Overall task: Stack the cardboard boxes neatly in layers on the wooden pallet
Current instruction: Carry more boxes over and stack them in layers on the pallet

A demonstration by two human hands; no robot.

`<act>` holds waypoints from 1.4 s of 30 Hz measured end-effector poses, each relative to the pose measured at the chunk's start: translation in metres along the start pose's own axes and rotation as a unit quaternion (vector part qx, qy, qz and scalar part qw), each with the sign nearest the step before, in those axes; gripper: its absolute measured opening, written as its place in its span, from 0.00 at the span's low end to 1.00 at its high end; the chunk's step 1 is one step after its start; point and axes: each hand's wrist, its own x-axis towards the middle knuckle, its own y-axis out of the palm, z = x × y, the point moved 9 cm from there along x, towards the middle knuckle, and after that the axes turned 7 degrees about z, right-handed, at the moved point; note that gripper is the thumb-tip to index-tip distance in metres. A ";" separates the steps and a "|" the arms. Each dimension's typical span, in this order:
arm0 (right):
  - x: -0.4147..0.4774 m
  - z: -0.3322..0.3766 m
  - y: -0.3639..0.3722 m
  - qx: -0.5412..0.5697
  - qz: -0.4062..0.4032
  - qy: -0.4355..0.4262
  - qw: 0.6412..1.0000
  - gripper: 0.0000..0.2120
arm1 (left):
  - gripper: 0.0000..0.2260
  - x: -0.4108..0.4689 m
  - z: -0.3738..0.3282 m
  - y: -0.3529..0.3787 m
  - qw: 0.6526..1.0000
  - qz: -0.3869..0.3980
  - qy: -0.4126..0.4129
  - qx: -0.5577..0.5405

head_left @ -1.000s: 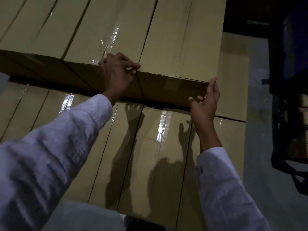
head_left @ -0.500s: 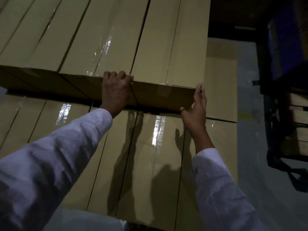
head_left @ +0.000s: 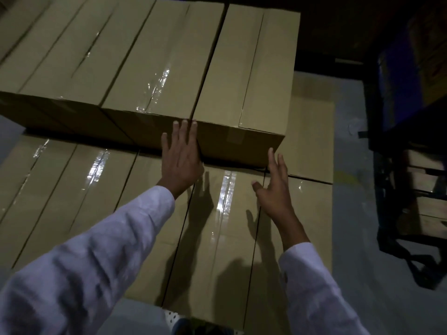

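Observation:
Long taped cardboard boxes lie side by side in two layers. The rightmost upper box ends its row, and its near face is in shadow. My left hand lies flat with straight fingers against the near faces, over the seam between this box and its neighbour. My right hand has spread, straight fingers by the box's lower right corner; I cannot tell whether the fingertips touch it. The lower layer of boxes runs towards me under both arms. The pallet is hidden.
Grey floor lies to the right of the stack. A dark metal frame with wooden slats stands at the right edge, with a blue object above it. A patterned shoe shows at the bottom.
My left hand, which was curled over the boxes' top edge, has opened flat against the near faces. My right hand has dropped from the box's right end and drawn back.

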 end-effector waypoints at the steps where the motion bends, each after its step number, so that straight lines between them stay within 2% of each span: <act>1: -0.010 0.003 0.003 -0.001 0.004 0.001 1.000 0.46 | 0.43 -0.016 -0.001 0.000 1.000 0.005 -0.007 -0.015; 5: -0.064 0.020 0.011 -0.020 0.030 0.012 0.999 0.43 | 0.40 -0.104 0.004 0.003 0.995 0.040 -0.035 -0.081; 9: -0.133 0.053 0.021 -0.050 0.044 0.005 0.998 0.38 | 0.36 -0.202 0.015 -0.023 0.984 0.025 -0.033 -0.173; 13: -0.217 0.085 0.053 -0.064 0.091 0.011 0.994 0.36 | 0.34 -0.304 0.043 -0.046 0.975 0.026 -0.072 -0.210; 16: -0.262 0.121 0.083 -0.055 0.118 -0.014 0.991 0.34 | 0.33 -0.367 0.077 -0.067 0.966 0.012 -0.105 -0.236; 19: -0.298 0.162 0.122 -0.092 0.155 -0.073 0.981 0.32 | 0.33 -0.425 0.120 -0.093 0.956 -0.010 -0.140 -0.258; 22: -0.343 0.200 0.173 -0.110 0.209 -0.122 0.964 0.30 | 0.29 -0.494 0.171 -0.113 0.936 -0.038 -0.183 -0.300; 26: -0.390 0.249 0.243 -0.119 0.243 -0.177 0.946 0.27 | 0.26 -0.570 0.248 -0.132 0.909 -0.090 -0.207 -0.351; 35: -0.482 0.343 0.438 -0.111 0.327 -0.230 0.910 0.28 | 0.21 -0.736 0.441 -0.162 0.864 -0.186 -0.308 -0.353; 39: -0.502 0.395 0.525 -0.121 0.371 -0.283 0.876 0.28 | 0.20 -0.788 0.519 -0.165 0.831 -0.218 -0.365 -0.360; 42: -0.512 0.430 0.603 -0.101 0.419 -0.287 0.855 0.28 | 0.18 -0.820 0.580 -0.159 0.796 -0.240 -0.411 -0.374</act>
